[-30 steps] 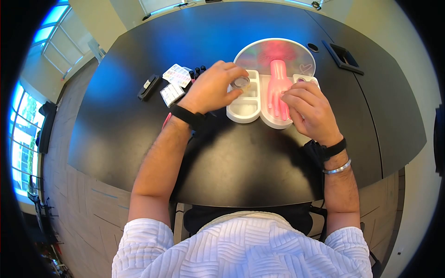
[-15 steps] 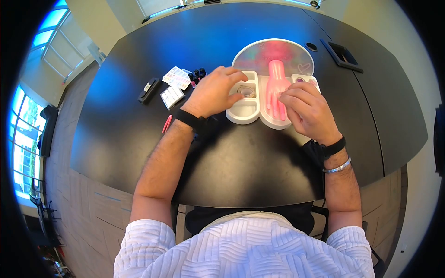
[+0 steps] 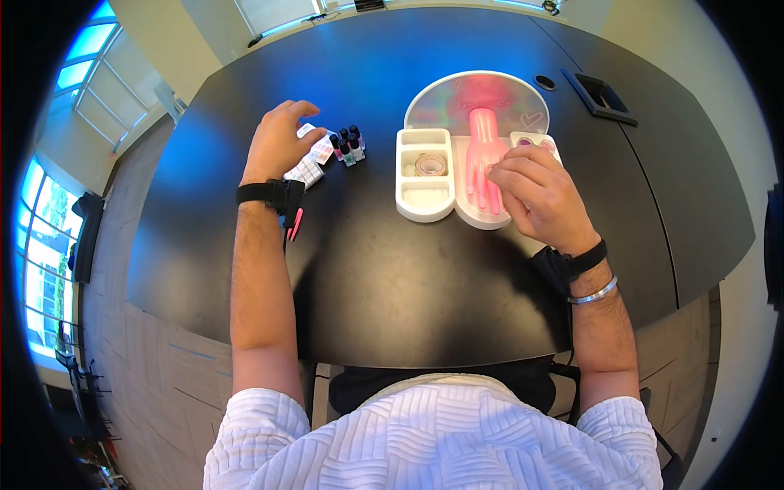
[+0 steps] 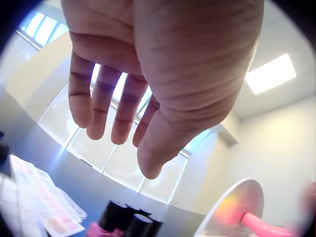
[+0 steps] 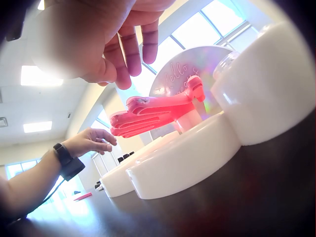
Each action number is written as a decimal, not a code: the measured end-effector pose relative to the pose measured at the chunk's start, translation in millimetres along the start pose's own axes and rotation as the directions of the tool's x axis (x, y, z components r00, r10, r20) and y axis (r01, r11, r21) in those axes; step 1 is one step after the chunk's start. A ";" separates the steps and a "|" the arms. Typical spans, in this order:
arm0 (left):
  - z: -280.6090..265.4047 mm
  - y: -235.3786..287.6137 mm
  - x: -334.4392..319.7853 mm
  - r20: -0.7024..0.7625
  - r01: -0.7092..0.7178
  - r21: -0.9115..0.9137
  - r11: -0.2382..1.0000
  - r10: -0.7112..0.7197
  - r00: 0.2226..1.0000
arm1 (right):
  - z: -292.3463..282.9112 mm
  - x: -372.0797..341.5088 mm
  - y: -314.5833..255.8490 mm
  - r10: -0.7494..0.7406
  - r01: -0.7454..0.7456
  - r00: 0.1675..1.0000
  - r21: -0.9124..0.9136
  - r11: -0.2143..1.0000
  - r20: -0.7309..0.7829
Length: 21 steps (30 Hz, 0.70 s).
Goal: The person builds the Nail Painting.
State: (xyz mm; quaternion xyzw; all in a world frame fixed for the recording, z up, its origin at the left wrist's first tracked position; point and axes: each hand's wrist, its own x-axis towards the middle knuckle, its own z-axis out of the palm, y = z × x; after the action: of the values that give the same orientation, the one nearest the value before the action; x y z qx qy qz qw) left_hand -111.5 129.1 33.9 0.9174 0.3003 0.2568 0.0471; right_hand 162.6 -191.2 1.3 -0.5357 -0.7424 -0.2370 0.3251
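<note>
My left hand (image 3: 282, 143) hovers on the left with its fingers spread and loosely bent, nothing in its grasp. Under and beside it lie clear cases of small pale pieces (image 3: 305, 173) and several dark-capped nail polish bottles (image 3: 349, 145). A pink practice hand (image 3: 485, 159) rests on a white stand (image 3: 487, 220). My right hand (image 3: 539, 192) stays close over the right side of the practice hand, thumb and fingers drawn together; I cannot tell whether they pinch something small. A roll of clear tape (image 3: 430, 166) sits in the middle compartment of the white tray (image 3: 425, 216).
A round iridescent backboard (image 3: 445, 110) rises behind the practice hand. Small jars (image 3: 545, 145) sit in a white holder on the right. Pink tweezers (image 3: 296, 224) lie near my left forearm. A black box-like insert (image 3: 600, 95) is at the table's far right.
My left hand has let go of the tape roll in the tray's middle compartment and moved left to above the cases. My right hand has barely moved.
</note>
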 end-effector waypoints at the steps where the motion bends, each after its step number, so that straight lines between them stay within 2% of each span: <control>1: 1.5 -8.0 0.2 0.044 0.032 0.033 0.999 -0.033 0.998 | -0.1 0.2 -0.2 -0.002 0.002 1.000 -0.001 1.000 -0.001; 2: 5.5 -18.2 -0.6 0.043 0.032 0.033 0.999 -0.033 0.999 | -0.2 0.3 -0.2 -0.002 0.002 1.000 -0.001 1.000 -0.001; 4: 14.0 -34.1 -2.4 0.164 0.143 0.082 0.986 -0.154 0.974 | -0.3 0.4 0.2 -0.003 0.003 1.000 0.003 1.000 0.002; 7: 17.1 -33.2 -6.5 0.176 0.176 0.133 0.975 -0.198 0.964 | -0.3 0.1 0.2 0.001 -0.001 1.000 0.001 1.000 0.007; 16: 38.5 -40.8 -3.6 0.221 0.242 0.150 0.959 -0.271 0.937 | 0.3 0.5 -0.4 0.008 -0.008 1.000 0.006 1.000 0.003; 19: 46.4 -51.4 -5.6 0.174 0.189 0.166 0.968 -0.217 0.961 | -0.5 1.0 -0.1 0.000 0.000 1.000 0.012 1.000 0.007; 21: 42.2 -48.9 -5.8 0.170 0.224 0.156 0.962 -0.250 0.953 | -0.6 0.8 -0.4 0.002 -0.002 1.000 0.011 1.000 0.005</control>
State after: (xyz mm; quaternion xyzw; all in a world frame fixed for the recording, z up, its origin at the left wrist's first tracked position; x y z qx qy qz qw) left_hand -120.2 168.6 -17.0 0.8959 0.4192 0.1406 0.0437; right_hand 162.1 -191.2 2.3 -0.5352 -0.7440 -0.2313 0.3262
